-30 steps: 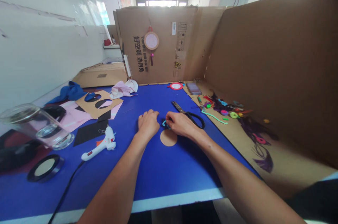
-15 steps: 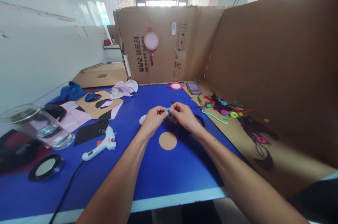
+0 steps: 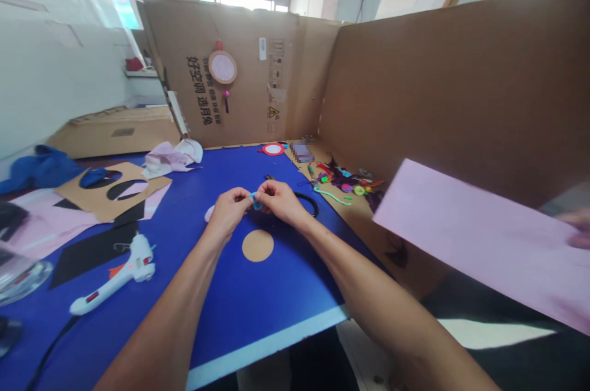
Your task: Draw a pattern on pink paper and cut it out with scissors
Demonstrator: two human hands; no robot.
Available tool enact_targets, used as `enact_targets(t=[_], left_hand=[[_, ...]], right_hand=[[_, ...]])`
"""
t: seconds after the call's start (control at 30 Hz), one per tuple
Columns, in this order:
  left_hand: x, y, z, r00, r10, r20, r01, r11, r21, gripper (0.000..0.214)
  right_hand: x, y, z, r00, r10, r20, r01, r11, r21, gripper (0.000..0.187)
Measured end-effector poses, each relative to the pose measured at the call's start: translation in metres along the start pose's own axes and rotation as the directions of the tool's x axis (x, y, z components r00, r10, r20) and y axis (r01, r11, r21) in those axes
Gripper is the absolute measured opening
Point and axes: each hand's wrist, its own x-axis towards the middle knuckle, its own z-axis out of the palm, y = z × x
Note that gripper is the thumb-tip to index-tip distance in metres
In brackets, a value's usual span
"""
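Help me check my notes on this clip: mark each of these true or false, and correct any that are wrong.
1. The left hand and right hand both pinch a small turquoise curl. True.
2. The right hand holds a hot glue gun. False: the white hot glue gun lies on the blue table, apart from both hands.
3. Another person's hand holds up a pink sheet at the right. True.
4. A glass jar stands on the cardboard at the right. False: the glass jar shows at the left edge of the view.
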Motion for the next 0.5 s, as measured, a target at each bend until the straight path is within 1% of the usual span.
enact_targets(t=[0.07, 0.13, 0.27, 0.33, 0.4, 0.5], left_hand=[[0.0019, -0.0019, -0.0017, 0.994, 0.107, 0.016, -0.108, 0.985, 0.137, 0.011], [0.0028, -0.0032, -0.0022, 0.988, 0.152, 0.019, -0.152, 0.971, 0.186, 0.014], [0.0040, -0.0058, -0.0016, 0.994, 0.104, 0.019, -0.105, 0.989, 0.100, 0.028], [0.0052, -0.0066, -0.0028, 0.995, 0.100, 0.020, -0.101, 0.990, 0.101, 0.030], [0.0065, -0.0064, -0.0052, 0.992, 0.124, 0.032, -0.127, 0.980, 0.153, 0.027], [0.0075, -0.0049, -0.0087, 0.983, 0.176, 0.045, -0.182, 0.939, 0.292, 0.020]], right_hand=[[0.0018, 0.0019, 0.0001, 1.000, 0.002, -0.021, -0.003, 1.000, -0.018, 0.012], [0.0026, 0.0037, 0.0002, 0.999, -0.016, -0.040, 0.014, 0.999, -0.042, 0.011], [0.0026, 0.0050, 0.0008, 0.998, -0.033, -0.056, 0.032, 0.999, -0.016, 0.010], [0.0026, 0.0045, 0.0014, 0.998, -0.029, -0.050, 0.030, 1.000, 0.011, 0.010], [0.0029, 0.0044, 0.0025, 0.999, -0.020, -0.043, 0.021, 1.000, 0.020, 0.010], [0.0035, 0.0060, 0.0049, 0.999, -0.009, -0.043, 0.009, 1.000, 0.005, 0.010]])
